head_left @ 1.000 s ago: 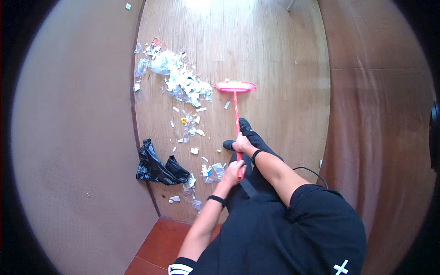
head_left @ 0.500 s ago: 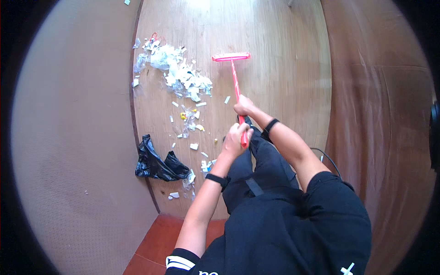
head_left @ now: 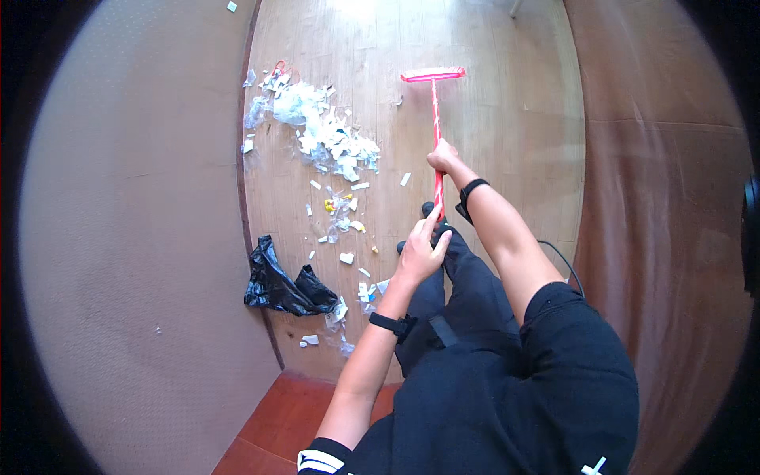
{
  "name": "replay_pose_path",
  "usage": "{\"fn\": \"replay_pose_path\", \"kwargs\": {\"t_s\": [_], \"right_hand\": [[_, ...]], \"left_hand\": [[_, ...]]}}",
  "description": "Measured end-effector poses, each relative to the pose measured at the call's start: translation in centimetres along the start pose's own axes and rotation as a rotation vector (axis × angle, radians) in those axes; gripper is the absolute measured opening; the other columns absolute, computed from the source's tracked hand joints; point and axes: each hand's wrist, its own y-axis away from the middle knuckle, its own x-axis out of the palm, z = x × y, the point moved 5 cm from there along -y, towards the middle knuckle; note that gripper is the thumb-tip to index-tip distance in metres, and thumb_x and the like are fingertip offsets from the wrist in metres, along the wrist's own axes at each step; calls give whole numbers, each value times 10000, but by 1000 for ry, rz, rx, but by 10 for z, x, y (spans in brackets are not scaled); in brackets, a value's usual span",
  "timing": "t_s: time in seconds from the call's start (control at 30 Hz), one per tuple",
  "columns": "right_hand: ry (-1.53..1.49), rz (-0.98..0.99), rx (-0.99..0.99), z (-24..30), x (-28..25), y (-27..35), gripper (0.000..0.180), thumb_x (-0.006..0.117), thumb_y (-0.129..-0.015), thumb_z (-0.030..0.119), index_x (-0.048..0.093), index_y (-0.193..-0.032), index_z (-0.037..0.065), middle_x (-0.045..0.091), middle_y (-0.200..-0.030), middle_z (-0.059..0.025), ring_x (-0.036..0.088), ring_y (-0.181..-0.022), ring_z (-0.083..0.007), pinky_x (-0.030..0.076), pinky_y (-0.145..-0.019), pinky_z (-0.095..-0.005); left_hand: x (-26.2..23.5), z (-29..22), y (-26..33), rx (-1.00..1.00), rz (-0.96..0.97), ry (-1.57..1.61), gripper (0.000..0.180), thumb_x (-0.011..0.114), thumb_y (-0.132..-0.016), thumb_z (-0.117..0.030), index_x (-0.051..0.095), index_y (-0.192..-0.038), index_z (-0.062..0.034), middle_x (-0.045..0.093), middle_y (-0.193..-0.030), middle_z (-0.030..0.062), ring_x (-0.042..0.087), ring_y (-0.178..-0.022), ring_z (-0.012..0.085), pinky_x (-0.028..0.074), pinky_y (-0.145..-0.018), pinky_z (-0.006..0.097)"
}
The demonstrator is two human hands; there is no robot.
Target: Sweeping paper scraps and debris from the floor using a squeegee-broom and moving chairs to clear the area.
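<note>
My right hand (head_left: 443, 156) is wrapped round the red handle of a broom (head_left: 436, 115). The broom's wide pinkish-red head (head_left: 433, 75) rests on the floor at the far end, turned crosswise. At the near end of the handle, my left hand (head_left: 423, 252) has its fingers stretched and its thumb apart; the fingertips are at the handle's end without wrapping round it. Left of the broom lies a pile of litter (head_left: 324, 131), mostly white paper scraps and clear plastic. Smaller scraps trail from it toward me, among them some yellow bits (head_left: 330, 205).
A crumpled black plastic bag (head_left: 285, 281) lies by the left wall (head_left: 142, 237). Brown sheeting (head_left: 665, 237) hangs along the right side. A dark cable (head_left: 564, 257) curves near my right elbow. Reddish-brown flooring (head_left: 277, 412) begins at the lower left.
The broom head has moved farther away from me, with my right hand still gripping the handle. My left hand has loosened from the handle's end, and its fingers have straightened. The view has shifted slightly.
</note>
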Motion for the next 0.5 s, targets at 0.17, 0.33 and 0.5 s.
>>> {"fn": "replay_pose_path", "kwargs": {"t_s": [0.17,0.33,0.5], "right_hand": [[235,242,44,-9,44,-9,458,582,-790,124,443,-1166,-98,635,-998,-234,671,-827,-294,568,-632,-365],[370,359,-188,-41,108,59,481,550,-763,143,421,-1162,-92,618,-987,-277,628,-955,-335,526,-748,-410],[-78,499,-301,-75,102,93,266,606,-697,117,580,-929,-11,652,-807,-159,635,-709,-254,503,-633,-364]], "left_hand": [[0,21,12,-60,-65,-31,543,583,-866,-199,388,-1351,-54,584,-972,186,611,-794,252,487,-746,351],[-3,50,51,-315,38,72,552,560,-880,-312,405,-1308,-2,611,-970,189,615,-833,252,484,-779,353],[15,43,69,-327,309,72,538,526,-886,-392,491,-1225,25,622,-989,213,623,-884,277,479,-810,364]]}}
